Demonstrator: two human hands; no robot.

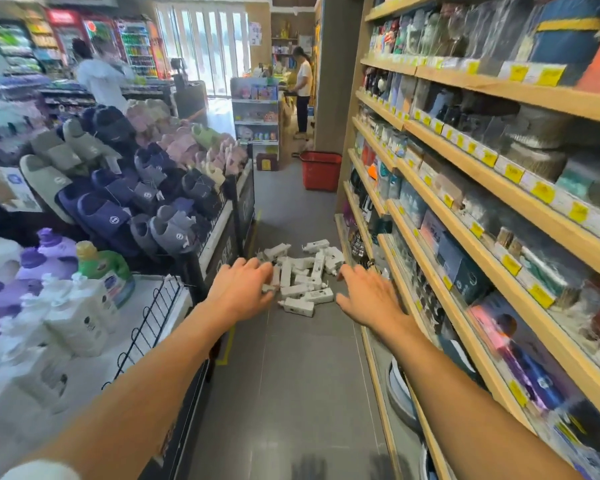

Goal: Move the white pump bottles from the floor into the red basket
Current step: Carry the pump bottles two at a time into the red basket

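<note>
The left hand (242,289) covers some white pump bottles (303,271); their count is unclear. Beyond them the red basket (321,171) hides its inside; price tags (542,192) right of them are blurred.

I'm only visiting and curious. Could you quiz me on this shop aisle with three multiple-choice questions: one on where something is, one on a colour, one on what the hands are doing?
1. Where is the red basket?
A. On the floor, farther down the aisle than the pile of white pump bottles
B. Hanging from an arm
C. On top of the pile

2. What colour are the price tags on the wooden shelves?
A. Blue
B. Yellow
C. Pink

3. What are the left hand and right hand doing?
A. Each grips a bottle
B. Both carry the basket
C. Both reach out open, holding nothing

Answers: 1 A, the basket stands beyond the pile, by the shelf end. 2 B, every tag is yellow. 3 C, the fingers are spread and hold nothing.
</note>
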